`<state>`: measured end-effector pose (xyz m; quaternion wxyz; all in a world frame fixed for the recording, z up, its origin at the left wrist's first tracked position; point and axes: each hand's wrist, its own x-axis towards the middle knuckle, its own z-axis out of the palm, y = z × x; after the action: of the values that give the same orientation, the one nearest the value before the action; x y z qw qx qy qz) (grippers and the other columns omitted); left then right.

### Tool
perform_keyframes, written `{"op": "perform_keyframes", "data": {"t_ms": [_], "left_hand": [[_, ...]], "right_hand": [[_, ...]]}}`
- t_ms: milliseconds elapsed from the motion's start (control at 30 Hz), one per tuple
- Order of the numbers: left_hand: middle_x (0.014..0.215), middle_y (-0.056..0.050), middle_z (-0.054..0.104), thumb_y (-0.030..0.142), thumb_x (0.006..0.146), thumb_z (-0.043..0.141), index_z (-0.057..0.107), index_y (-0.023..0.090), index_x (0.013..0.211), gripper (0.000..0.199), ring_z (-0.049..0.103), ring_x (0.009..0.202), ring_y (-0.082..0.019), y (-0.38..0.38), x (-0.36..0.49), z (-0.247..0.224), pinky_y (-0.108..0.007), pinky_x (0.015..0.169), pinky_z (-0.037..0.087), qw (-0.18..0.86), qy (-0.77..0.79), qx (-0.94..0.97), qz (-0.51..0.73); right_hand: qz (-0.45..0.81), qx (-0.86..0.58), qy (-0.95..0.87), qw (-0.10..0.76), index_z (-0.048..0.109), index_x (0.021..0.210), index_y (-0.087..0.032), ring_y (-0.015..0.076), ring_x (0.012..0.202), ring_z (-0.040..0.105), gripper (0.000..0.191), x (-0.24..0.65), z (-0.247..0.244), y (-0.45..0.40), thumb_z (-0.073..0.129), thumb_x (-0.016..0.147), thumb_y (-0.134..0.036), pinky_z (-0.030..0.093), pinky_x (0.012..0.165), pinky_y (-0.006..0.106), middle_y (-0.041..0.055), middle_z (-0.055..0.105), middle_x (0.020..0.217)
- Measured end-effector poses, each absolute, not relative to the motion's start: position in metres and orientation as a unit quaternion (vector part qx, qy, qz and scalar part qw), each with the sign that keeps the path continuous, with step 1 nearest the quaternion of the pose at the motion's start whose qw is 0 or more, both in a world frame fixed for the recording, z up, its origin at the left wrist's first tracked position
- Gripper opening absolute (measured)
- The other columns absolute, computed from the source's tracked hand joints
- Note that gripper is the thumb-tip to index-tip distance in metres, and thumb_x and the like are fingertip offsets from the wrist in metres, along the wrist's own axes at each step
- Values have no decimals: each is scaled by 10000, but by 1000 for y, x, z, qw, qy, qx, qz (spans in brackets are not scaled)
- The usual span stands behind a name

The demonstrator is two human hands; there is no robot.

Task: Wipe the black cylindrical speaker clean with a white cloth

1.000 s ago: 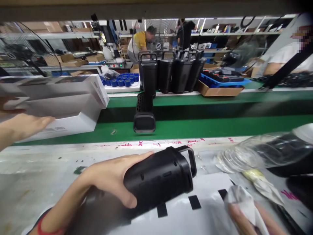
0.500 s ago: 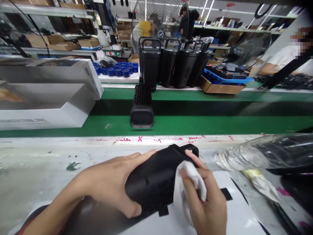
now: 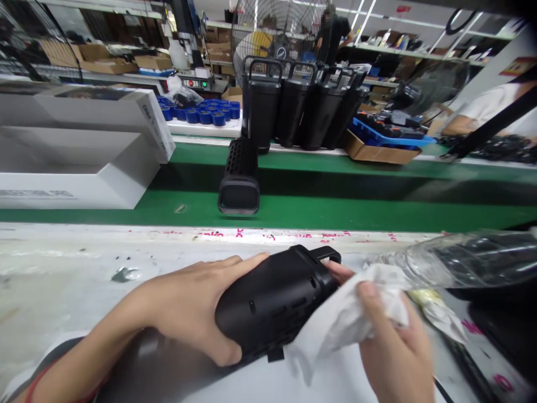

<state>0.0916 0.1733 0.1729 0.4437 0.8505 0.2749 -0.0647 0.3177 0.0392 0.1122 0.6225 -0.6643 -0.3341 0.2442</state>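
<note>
While a matte black plastic cylinder with a carry handle (image 3: 277, 296) lies on its side near the front edge of the scuffed white table (image 3: 62, 274), the left hand (image 3: 197, 305) wraps over its body, fingers curled around the lower side. The right hand (image 3: 394, 347) is closed on a crumpled white cloth (image 3: 348, 319), pressing it against the cylinder's handle end. The housing looks rigid and smooth, probably light enough for one hand yet liable to roll, so a grip round the middle or by the handle seems safest; the cloth is soft and limp.

Just to the right lies a clear plastic bag over a dark object (image 3: 470, 260). Beyond the table's far edge, marked with pink scribbles, runs a green conveyor belt (image 3: 335, 210) carrying a black perforated unit (image 3: 240, 179) and white cardboard boxes (image 3: 84, 145) at the left. Across the belt stand a row of upright black cylinders (image 3: 302, 106), blue caps on a tray (image 3: 201, 112) and a blue-lined carton (image 3: 384, 143). Shelves, a fan and other workers fill the background.
</note>
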Motion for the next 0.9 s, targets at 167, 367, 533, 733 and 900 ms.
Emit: {"op": "perform_keyframes", "data": {"t_ms": [167,367,533,733,900], "left_hand": [[1262,-8,607,358,562,796,460,315,1354,861,620,1080,-297,174,89,166,-309,874,504,446,254,857,-39],[1238,-20,612,362,569,793,461,317,1353,853,633,1020,-284,177,88,163,-296,818,513,450,238,860,-18],[1207,-15,622,368,592,796,466,298,1364,842,626,1010,-267,179,91,167,-273,788,500,482,221,848,-21],[1214,-16,614,373,590,806,465,302,1365,850,611,1102,-299,176,89,165,-317,922,492,466,222,856,-14],[1195,-9,614,342,555,829,494,303,1310,827,607,1113,-312,175,88,164,-355,991,482,453,243,858,-19]], "right_hand": [[49,-701,-441,558,695,1109,-229,247,1074,656,264,321,116,40,643,942,-427,499,819,299,64,659,1252],[75,-608,-588,528,557,1016,-222,224,1427,380,92,299,86,41,525,980,-144,372,1105,317,64,484,1470],[47,-609,-600,516,563,948,-200,321,1484,235,207,295,81,10,432,964,-39,311,1140,480,72,355,1552],[-146,-608,-614,481,661,1167,-231,254,1085,625,355,309,110,21,583,897,-13,440,1025,433,47,653,1126],[-85,-546,-724,414,456,1475,-110,282,1412,399,615,301,91,36,443,897,101,283,1218,462,99,499,1464]]}}
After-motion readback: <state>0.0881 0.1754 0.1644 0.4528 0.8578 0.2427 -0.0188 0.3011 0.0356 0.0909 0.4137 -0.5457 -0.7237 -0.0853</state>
